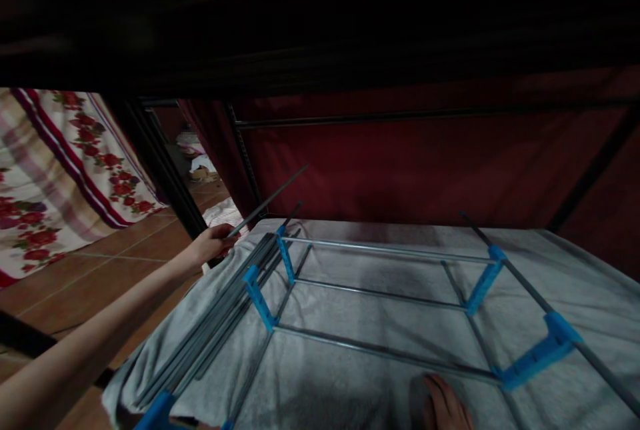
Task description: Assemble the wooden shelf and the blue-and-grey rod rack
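My left hand (213, 245) is stretched out at the left edge of the bed, closed on a thin grey metal rod (275, 197) that slants up to the right. Below it, a bundle of similar rods (215, 317) lies on the grey blanket. A frame of metal rods (380, 343) joined by blue plastic connectors (485, 280) stands on the bed. Another blue connector (261, 300) joins rods on its left side. My right hand (447, 405), partly cut off at the bottom edge, rests near the frame's front rod, its fingers lying on the blanket and holding nothing visible.
A grey blanket (525, 250) covers the bed. Dark metal bed posts (165, 170) and a dark beam overhead (320, 30) surround it. Red cloth (375, 170) hangs behind. At left, a floral sheet (85, 170) hangs above the tiled floor (130, 243).
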{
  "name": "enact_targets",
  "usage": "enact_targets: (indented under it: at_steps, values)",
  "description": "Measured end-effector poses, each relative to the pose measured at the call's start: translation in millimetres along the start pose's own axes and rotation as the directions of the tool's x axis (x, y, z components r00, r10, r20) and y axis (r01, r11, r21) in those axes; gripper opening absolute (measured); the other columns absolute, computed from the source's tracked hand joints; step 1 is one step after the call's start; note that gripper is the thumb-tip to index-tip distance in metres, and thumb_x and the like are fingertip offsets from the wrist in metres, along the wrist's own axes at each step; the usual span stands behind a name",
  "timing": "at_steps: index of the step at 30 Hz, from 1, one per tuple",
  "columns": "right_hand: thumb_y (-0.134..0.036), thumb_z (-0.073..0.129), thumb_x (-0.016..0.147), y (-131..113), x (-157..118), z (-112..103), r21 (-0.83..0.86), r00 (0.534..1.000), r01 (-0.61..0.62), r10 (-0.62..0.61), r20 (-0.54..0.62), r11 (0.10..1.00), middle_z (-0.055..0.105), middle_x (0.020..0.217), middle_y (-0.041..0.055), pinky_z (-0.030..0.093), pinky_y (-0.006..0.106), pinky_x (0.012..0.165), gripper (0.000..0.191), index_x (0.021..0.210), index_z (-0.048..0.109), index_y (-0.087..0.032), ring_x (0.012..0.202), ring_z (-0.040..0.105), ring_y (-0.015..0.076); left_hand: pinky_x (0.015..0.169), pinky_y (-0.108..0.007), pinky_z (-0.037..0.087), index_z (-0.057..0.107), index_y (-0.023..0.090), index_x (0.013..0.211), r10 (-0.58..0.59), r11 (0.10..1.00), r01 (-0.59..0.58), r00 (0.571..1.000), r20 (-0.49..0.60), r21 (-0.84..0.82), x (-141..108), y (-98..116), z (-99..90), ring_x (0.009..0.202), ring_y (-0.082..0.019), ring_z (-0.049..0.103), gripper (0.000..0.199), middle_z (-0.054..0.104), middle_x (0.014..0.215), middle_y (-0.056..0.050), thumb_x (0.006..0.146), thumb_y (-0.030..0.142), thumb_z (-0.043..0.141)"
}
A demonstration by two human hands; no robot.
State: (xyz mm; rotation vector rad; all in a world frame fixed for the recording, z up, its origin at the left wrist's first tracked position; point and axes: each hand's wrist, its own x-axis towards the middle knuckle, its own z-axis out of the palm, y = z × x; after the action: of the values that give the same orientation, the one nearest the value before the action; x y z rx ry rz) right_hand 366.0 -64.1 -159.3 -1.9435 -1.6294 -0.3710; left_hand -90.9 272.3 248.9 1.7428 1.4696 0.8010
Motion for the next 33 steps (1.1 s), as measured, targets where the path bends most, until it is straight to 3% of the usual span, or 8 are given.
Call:
enact_targets:
  at_steps: [6,11,14,19,21,24,27,33]
  values:
    - [-0.024,0.044,0.085,-24.9,10.0,-23.0,0.006,0.999,-0.005,0.005,-0.037,1.0,0.065,0.116,0.0075,0.051,0.037,0.081,0.033,0.114,0.06,-0.024,0.102,0.063,0.0236,0.058,-0.02,0.046,0.067,0.021,0.083,0.217,0.968,-0.244,0.929,0.3,0.055,-24.7,73.8,26.2,0.078,-0.019,0.059,0.037,0.063,0.074,0.0,0.062,0.05,0.075]
    - [-0.022,0.043,0.088,-49.7,19.8,-50.8,0.068,0.997,-0.078,0.077,0.012,0.995,0.061,0.122,0.0081,0.049,0.039,0.091,0.036,0.123,0.053,-0.024,0.11,0.058,0.0231,0.053,-0.02,0.043,0.069,0.022,0.078,0.193,0.926,-0.339,0.802,0.565,0.166,-47.5,116.0,71.2,0.062,-0.016,0.055,0.027,0.057,0.062,0.001,0.069,0.048,0.07]
    - [-0.022,0.042,0.09,-57.3,24.1,-61.1,0.096,0.994,-0.111,0.108,0.036,0.989,0.06,0.122,0.008,0.048,0.041,0.093,0.037,0.126,0.05,-0.024,0.111,0.056,0.0233,0.065,-0.022,0.046,0.07,0.024,0.083,0.213,0.82,-0.505,0.705,0.677,0.268,-58.6,127.1,112.0,0.072,-0.018,0.06,0.022,0.064,0.073,-0.001,0.077,0.044,0.063]
    - [-0.024,0.043,0.09,-65.5,31.0,-70.3,0.113,0.987,-0.157,0.152,0.048,0.981,0.058,0.12,0.0087,0.048,0.041,0.092,0.036,0.126,0.049,-0.022,0.111,0.055,0.0242,0.085,-0.034,0.047,0.063,0.024,0.115,0.222,0.475,-0.723,0.65,0.726,0.502,-70.6,130.7,197.4,0.095,-0.026,0.065,0.036,0.07,0.104,-0.009,0.083,0.018,0.048]
    - [-0.021,0.04,0.091,-67.5,32.9,-72.4,0.121,0.985,-0.173,0.169,0.043,0.977,0.058,0.12,0.0081,0.048,0.041,0.091,0.035,0.125,0.05,-0.023,0.11,0.055,0.0235,0.087,-0.036,0.047,0.06,0.021,0.119,0.182,0.393,-0.753,0.626,0.758,0.528,-69.5,129.7,231.8,0.102,-0.026,0.064,0.044,0.067,0.116,-0.012,0.08,0.01,0.044]
    - [-0.018,0.037,0.092,-68.6,34.3,-74.6,0.138,0.985,-0.174,0.171,0.039,0.975,0.058,0.118,0.0076,0.049,0.042,0.09,0.035,0.124,0.05,-0.024,0.107,0.055,0.0229,0.082,-0.035,0.05,0.061,0.019,0.117,0.11,0.393,-0.742,0.624,0.774,0.543,-60.6,125.7,277.7,0.101,-0.026,0.065,0.043,0.067,0.115,-0.014,0.08,0.01,0.042]
    - [-0.016,0.038,0.092,-68.6,34.9,-76.2,0.142,0.985,-0.174,0.17,0.044,0.974,0.058,0.117,0.0081,0.048,0.042,0.09,0.036,0.125,0.049,-0.023,0.108,0.055,0.0231,0.083,-0.035,0.05,0.064,0.022,0.113,0.124,0.459,-0.727,0.622,0.773,0.511,-49.4,116.8,313.6,0.102,-0.026,0.064,0.036,0.068,0.114,-0.01,0.082,0.017,0.045]
    - [-0.016,0.039,0.09,-70.3,36.7,-78.5,0.148,0.98,-0.198,0.194,0.044,0.969,0.059,0.115,0.008,0.048,0.042,0.09,0.035,0.123,0.05,-0.024,0.107,0.056,0.0232,0.089,-0.034,0.048,0.067,0.025,0.112,0.111,0.491,-0.744,0.569,0.815,0.452,-50.1,84.1,356.5,0.111,-0.025,0.061,0.032,0.067,0.119,-0.007,0.084,0.024,0.05]
